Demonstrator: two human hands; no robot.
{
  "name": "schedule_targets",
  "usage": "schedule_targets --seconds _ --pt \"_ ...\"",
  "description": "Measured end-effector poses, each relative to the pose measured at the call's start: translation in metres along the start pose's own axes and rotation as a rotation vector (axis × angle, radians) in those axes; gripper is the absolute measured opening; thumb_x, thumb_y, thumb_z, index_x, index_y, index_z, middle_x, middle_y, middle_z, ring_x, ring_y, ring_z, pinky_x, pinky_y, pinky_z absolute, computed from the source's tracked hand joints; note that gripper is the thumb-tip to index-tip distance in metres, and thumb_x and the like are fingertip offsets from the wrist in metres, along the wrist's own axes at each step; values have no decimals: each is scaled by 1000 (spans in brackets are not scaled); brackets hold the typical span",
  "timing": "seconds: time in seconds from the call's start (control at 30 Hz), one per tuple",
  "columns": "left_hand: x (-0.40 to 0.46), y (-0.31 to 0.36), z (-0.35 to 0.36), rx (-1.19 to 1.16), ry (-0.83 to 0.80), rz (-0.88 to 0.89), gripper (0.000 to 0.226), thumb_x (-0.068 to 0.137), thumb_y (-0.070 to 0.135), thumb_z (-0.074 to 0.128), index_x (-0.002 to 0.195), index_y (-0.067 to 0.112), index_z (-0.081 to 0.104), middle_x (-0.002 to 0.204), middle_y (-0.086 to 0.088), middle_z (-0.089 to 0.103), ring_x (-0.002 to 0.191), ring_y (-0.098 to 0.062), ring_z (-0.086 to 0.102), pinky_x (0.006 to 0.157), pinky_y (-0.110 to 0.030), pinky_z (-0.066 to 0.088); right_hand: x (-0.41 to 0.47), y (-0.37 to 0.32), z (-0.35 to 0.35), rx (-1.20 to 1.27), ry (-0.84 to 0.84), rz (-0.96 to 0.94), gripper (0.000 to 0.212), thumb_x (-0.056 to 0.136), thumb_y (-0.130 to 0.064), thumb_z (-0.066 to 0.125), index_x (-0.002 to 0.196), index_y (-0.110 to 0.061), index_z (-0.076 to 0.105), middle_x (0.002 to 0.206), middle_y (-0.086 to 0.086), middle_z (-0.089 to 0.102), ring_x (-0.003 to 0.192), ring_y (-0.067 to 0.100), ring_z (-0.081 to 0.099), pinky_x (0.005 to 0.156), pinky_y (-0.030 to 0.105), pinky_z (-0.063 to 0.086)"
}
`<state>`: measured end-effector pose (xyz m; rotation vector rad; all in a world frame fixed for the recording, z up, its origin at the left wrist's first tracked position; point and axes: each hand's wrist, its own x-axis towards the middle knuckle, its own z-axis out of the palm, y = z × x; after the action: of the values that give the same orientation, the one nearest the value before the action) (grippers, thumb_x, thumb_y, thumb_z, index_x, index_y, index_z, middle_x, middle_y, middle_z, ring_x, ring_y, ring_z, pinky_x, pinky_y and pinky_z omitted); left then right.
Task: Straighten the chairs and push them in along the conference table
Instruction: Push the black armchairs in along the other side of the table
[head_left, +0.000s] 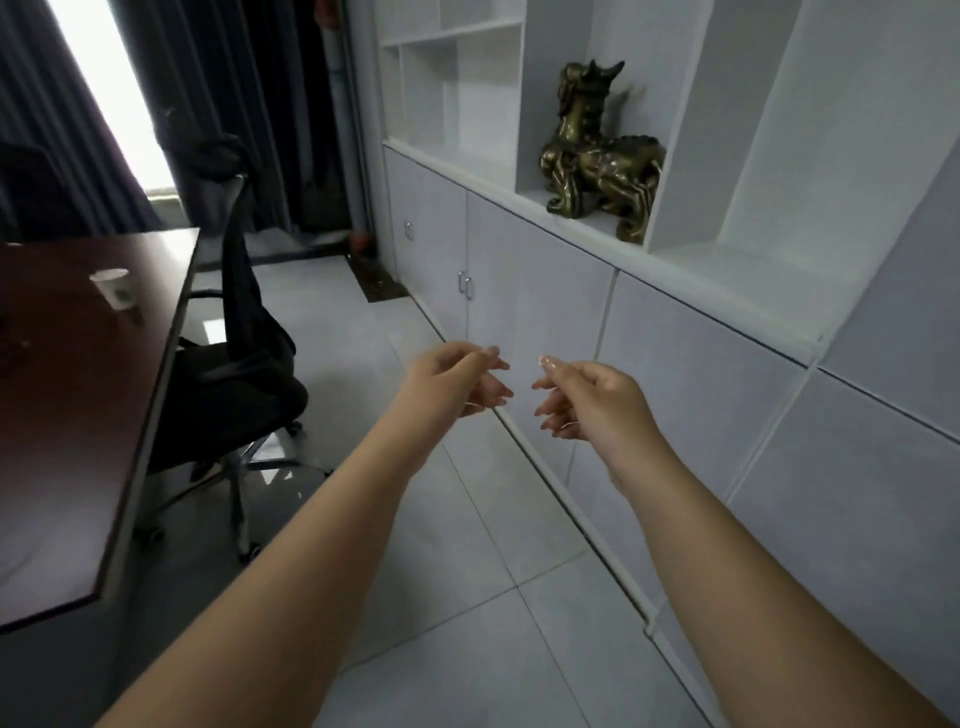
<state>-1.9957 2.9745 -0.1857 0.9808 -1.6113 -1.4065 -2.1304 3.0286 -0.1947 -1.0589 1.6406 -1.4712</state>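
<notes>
A black mesh office chair (244, 358) on a chrome wheeled base stands at the long right edge of the dark wooden conference table (78, 441), its seat partly under the tabletop and its back turned toward the aisle. Both my arms reach forward over the tiled floor. My left hand (457, 379) and my right hand (582, 397) hang in the air near each other, fingers loosely curled, holding nothing. Neither touches the chair, which is about an arm's width to the left of my left hand.
A paper cup (115, 288) stands on the table. White cabinets (675, 374) and open shelves with a bronze beast statue (597, 156) line the right wall. Dark curtains (234, 78) and a bright window are at the back. A tiled aisle (467, 545) runs between table and cabinets.
</notes>
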Motion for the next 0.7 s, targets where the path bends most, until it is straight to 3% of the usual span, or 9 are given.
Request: schedule_targets --seconds 0.2,0.4,0.7 --pt "108 -13 -8 -8 143 -61 19 96 18 47 87 11 62 78 -10 65 66 -12 63 62 -13 51 132 12 19 20 -125 40 26 91 -32 57 72 -15 63 55 -2 60 45 7 55 56 22 49" --pt "228 -34 -46 0 243 -56 19 96 20 48 86 15 63 71 -2 68 64 -9 65 74 -22 53 262 17 66 21 -221 2 25 90 -32 58 71 -15 63 55 -1 60 45 8 54 56 23 48" --pt "452 -36 -173 13 378 -36 21 96 25 47 87 16 63 69 2 68 72 -13 66 78 -26 52 491 -14 189 -22 -330 -68 23 91 -29 57 74 -15 64 60 -1 61 51 9 56 62 24 50"
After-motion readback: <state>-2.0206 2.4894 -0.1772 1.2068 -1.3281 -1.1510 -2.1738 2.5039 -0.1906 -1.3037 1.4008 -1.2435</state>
